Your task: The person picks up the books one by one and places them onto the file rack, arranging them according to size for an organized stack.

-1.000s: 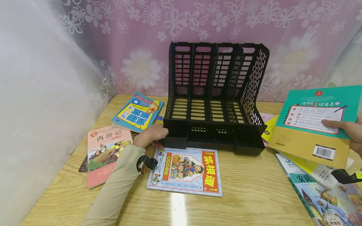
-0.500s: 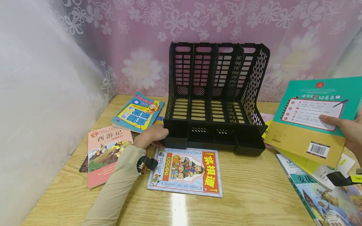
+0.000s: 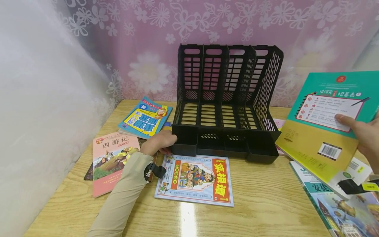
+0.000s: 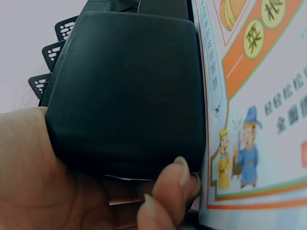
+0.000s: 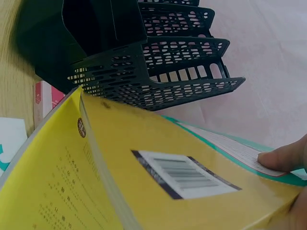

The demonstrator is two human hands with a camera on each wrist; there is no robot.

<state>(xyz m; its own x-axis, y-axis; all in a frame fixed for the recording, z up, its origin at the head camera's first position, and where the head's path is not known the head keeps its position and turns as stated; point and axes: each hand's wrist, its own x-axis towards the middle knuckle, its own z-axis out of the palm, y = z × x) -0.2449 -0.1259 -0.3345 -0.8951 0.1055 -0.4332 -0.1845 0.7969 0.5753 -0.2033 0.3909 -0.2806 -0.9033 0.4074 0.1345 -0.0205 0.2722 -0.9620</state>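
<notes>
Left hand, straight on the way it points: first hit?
The rack, at its front left corner; the left hand seems to be touching it, though the contact is partly hidden.

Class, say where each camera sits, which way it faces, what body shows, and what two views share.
Head: sits there, faces forward and down at the rack; left hand, right hand, left sleeve show.
Left wrist: sits there, faces the rack up close; left hand shows.
Right wrist: sits there, faces the green-gold book; part of right hand shows.
Head and right wrist share the book.
</notes>
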